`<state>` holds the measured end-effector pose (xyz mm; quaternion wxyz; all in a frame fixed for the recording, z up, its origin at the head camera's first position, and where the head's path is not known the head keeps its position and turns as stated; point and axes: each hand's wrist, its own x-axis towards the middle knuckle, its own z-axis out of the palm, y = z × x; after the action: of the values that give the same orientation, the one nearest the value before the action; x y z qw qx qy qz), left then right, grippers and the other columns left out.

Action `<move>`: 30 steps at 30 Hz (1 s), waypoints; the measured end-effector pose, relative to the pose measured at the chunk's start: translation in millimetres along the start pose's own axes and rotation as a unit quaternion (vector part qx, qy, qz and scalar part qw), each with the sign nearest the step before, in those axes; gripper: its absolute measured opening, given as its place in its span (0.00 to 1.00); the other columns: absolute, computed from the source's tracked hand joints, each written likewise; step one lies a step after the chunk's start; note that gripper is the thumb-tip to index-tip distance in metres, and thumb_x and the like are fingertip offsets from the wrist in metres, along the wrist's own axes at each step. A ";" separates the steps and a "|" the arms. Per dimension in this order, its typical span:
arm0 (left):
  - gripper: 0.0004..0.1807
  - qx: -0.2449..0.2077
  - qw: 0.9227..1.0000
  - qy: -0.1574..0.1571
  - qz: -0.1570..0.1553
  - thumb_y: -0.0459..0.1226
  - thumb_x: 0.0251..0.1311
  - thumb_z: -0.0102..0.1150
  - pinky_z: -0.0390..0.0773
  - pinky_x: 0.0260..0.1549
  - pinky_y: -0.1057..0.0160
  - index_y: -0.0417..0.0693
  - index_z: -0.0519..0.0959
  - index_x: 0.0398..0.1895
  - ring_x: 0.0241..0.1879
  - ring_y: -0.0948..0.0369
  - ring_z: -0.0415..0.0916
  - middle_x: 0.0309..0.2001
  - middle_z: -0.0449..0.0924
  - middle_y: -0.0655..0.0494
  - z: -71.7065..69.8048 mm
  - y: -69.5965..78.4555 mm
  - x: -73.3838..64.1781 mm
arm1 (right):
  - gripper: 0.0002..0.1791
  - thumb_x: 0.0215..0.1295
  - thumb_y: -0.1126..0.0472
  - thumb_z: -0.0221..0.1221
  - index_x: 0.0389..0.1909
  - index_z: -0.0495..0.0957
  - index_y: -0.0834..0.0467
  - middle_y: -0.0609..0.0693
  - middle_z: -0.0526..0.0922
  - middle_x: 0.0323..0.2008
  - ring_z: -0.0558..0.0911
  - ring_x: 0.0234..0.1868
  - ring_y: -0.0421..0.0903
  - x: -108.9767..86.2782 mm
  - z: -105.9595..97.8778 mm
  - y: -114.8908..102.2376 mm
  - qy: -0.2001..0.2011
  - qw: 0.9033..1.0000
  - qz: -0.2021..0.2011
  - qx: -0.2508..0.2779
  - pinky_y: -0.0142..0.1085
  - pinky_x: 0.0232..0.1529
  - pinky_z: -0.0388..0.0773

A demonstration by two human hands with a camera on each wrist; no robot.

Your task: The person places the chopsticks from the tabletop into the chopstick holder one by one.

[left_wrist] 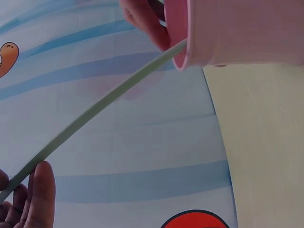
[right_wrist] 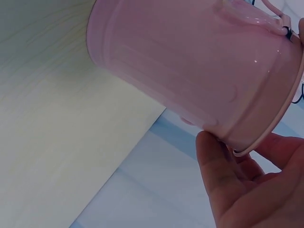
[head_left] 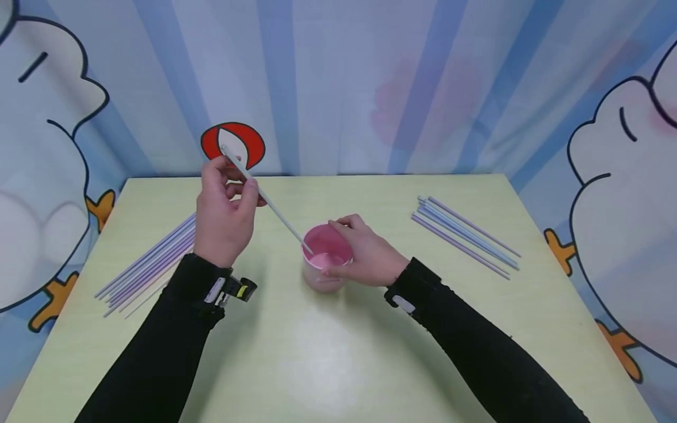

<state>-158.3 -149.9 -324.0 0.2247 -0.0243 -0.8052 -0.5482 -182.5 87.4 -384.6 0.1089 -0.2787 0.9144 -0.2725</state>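
My left hand (head_left: 224, 214) pinches a pale, thin straw (head_left: 275, 208) near its upper end. The straw slants down to the right, and its lower end is inside the mouth of a small pink bucket (head_left: 319, 271). In the left wrist view, the straw (left_wrist: 104, 102) crosses the bucket's rim (left_wrist: 180, 61). My right hand (head_left: 367, 252) holds the bucket from its right side. Seen from the right wrist, the right hand's fingers (right_wrist: 216, 166) grip the rim, and the bucket (right_wrist: 180, 61) has a handle fixing near its mouth.
A bundle of purple and pale straws (head_left: 150, 267) lies on the left of the table (head_left: 296, 376), partly hidden by my left arm. Several blue and purple straws (head_left: 465, 235) lie on the right. A striped cartoon curtain (head_left: 338, 88) hangs behind the table.
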 end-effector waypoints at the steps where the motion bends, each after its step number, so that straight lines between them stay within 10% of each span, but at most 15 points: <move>1: 0.23 0.007 1.000 -0.004 -0.005 0.36 0.72 0.49 0.84 0.41 0.68 0.40 0.57 0.64 0.37 0.60 0.79 0.47 0.72 0.47 2.1 -2.0 -0.6 | 0.51 0.51 0.45 0.71 0.74 0.60 0.58 0.51 0.63 0.64 0.74 0.57 0.48 -0.3 0.0 0.0 -0.001 1.000 0.003 -0.001 0.37 0.48 0.82; 30: 0.22 0.089 0.991 -0.102 -0.026 0.37 0.70 0.53 0.81 0.45 0.54 0.39 0.61 0.61 0.42 0.53 0.74 0.46 0.74 0.45 30.5 -40.0 -19.2 | 0.50 0.49 0.41 0.71 0.71 0.64 0.60 0.51 0.67 0.61 0.75 0.55 0.47 2.6 -1.8 -2.2 0.007 1.000 0.005 0.004 0.36 0.48 0.82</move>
<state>-162.7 -134.5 -375.4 0.1288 -0.0389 -0.8696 -0.4750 -184.3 85.2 -382.0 0.1050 -0.2721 0.9155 -0.2772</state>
